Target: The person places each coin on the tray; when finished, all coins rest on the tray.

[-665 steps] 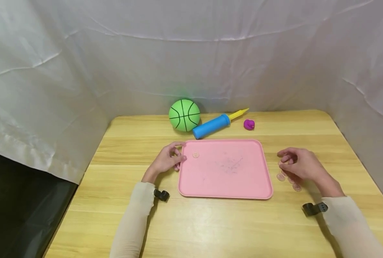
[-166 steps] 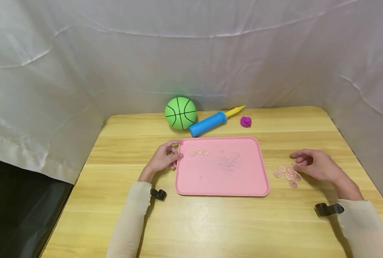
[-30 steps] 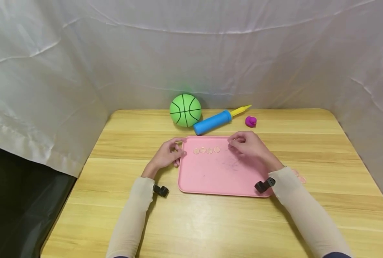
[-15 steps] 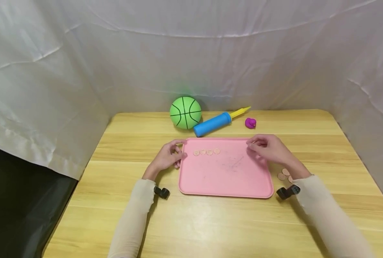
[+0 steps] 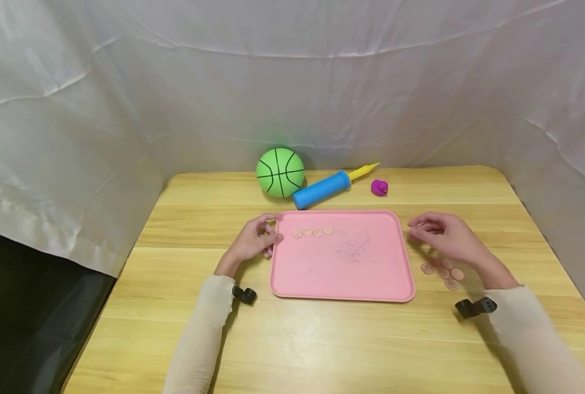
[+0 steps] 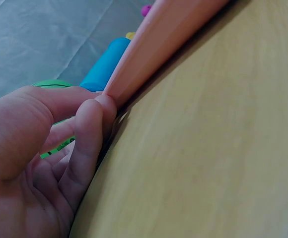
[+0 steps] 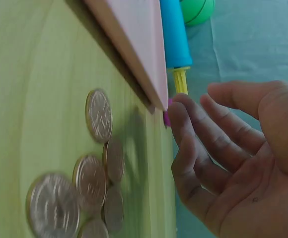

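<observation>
My left hand (image 5: 253,239) holds the left rim of the pink tray (image 5: 341,282), its thumb and fingers at the upper left edge. In the left wrist view, the fingertips (image 6: 104,106) meet right at the rim. Several coins in a row (image 5: 318,233) lie inside the tray near its far left. To the right of the tray, my right hand (image 5: 447,236) hovers with relaxed, slightly bent fingers and nothing between them. Below it, several loose copper-coloured coins (image 7: 98,115) lie close together on the wooden table, some partly hidden by the hand in the head view.
Behind the tray are a green ball (image 5: 280,172) with black lines and a blue hand pump (image 5: 322,190) with a yellow nozzle. A small purple rubber duck (image 5: 379,187) sits to their right. Pale cloth (image 5: 322,98) hangs around the table (image 5: 282,345).
Over the last second my right hand has moved right, from above the tray to beside the loose coins. Since the oldest frame the tray's single coin has become a row; my left hand stays.
</observation>
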The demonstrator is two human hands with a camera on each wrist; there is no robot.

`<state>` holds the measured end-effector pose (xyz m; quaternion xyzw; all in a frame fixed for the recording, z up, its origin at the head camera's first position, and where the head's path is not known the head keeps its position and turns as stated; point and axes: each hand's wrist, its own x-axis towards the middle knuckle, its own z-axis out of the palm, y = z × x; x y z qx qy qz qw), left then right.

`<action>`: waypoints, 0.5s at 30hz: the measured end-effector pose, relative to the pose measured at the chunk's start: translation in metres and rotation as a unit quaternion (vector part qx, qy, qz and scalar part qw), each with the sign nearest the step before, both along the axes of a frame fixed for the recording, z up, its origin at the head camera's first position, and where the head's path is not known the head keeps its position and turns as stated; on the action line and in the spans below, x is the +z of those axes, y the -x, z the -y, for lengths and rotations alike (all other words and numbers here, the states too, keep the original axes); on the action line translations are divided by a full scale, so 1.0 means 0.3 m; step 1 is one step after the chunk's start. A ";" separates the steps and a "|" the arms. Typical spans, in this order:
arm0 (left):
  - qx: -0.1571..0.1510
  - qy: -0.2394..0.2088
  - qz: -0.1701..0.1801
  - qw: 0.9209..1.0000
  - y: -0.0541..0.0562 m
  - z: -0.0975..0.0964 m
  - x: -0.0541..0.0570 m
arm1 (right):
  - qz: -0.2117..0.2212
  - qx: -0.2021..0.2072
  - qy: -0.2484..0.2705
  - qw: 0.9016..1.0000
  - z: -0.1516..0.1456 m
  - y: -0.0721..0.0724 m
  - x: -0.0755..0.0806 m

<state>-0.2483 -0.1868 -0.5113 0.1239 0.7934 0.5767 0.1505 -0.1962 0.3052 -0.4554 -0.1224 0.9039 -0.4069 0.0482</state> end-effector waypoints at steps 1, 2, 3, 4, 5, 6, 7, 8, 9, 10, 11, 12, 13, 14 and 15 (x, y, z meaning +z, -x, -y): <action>0.000 0.000 0.000 1.000 -0.001 0.000 0.001 | -0.002 0.002 -0.002 1.000 -0.007 -0.005 -0.001; 0.000 0.000 0.000 1.000 -0.003 0.000 0.001 | -0.003 0.004 -0.002 1.000 -0.014 -0.011 -0.001; 0.000 0.001 0.001 1.000 -0.004 -0.001 0.001 | -0.004 0.006 -0.001 1.000 -0.021 -0.017 -0.002; 0.000 0.002 0.001 1.000 -0.005 -0.001 0.002 | -0.006 0.009 0.000 1.000 -0.028 -0.023 -0.004; 0.000 0.003 0.001 1.000 -0.005 -0.001 0.002 | -0.007 0.010 0.000 1.000 -0.035 -0.028 -0.005; 0.000 0.004 0.001 1.000 -0.005 -0.001 0.002 | -0.008 0.010 0.002 1.000 -0.041 -0.034 -0.005; 0.000 0.004 0.000 1.000 -0.005 -0.001 0.003 | -0.009 0.011 0.004 1.000 -0.048 -0.039 -0.006; -0.001 0.004 0.000 1.000 -0.004 -0.001 0.002 | -0.010 0.010 0.007 1.000 -0.054 -0.045 -0.006; -0.001 0.004 0.000 1.000 -0.003 -0.001 0.002 | -0.011 0.010 0.008 1.000 -0.060 -0.048 -0.009; -0.002 0.003 -0.001 1.000 -0.002 -0.001 0.001 | -0.010 0.010 0.008 1.000 -0.067 -0.052 -0.011; -0.002 0.001 -0.001 1.000 -0.001 -0.001 0.000 | -0.010 0.009 0.006 1.000 -0.072 -0.055 -0.011; -0.002 0.001 -0.001 1.000 -0.001 -0.001 0.000 | -0.007 0.009 0.006 1.000 -0.079 -0.058 -0.014; -0.002 -0.001 0.000 1.000 -0.001 -0.001 -0.001 | -0.005 0.011 0.003 1.000 -0.084 -0.061 -0.017; -0.002 -0.002 0.000 1.000 0.000 -0.001 -0.001 | -0.002 0.011 -0.002 1.000 -0.090 -0.065 -0.019; -0.002 -0.003 0.001 1.000 -0.001 -0.001 -0.001 | 0.003 0.012 -0.006 1.000 -0.096 -0.068 -0.022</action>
